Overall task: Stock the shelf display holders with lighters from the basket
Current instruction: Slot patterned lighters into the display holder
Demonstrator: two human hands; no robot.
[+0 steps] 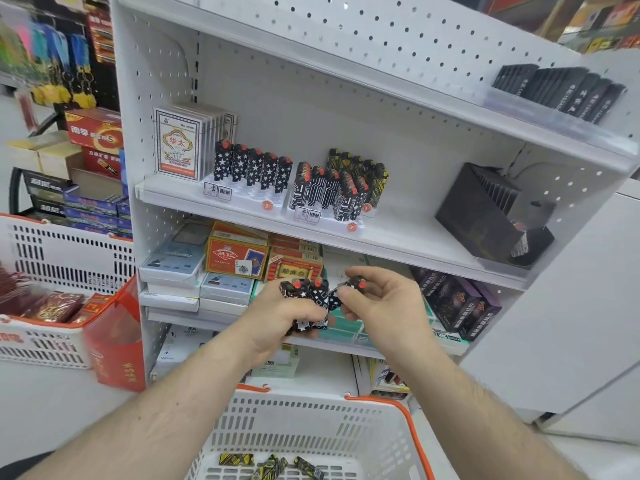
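Observation:
My left hand grips a bunch of black-and-white patterned lighters with red caps, held upright in front of the lower shelf. My right hand pinches one more such lighter, tilted, right beside the bunch. On the middle shelf a white display holder carries a row of star-patterned lighters. To its right a second white holder has circuit-patterned black-and-white lighters and yellow-and-black ones. The white basket with an orange rim sits below my arms, with several yellow-and-black lighters on its bottom.
Playing-card boxes stand left of the holders, a black box right of them. Card packs and dark boxes fill the lower shelf. A second white basket with red packets and a red bag stand at the left.

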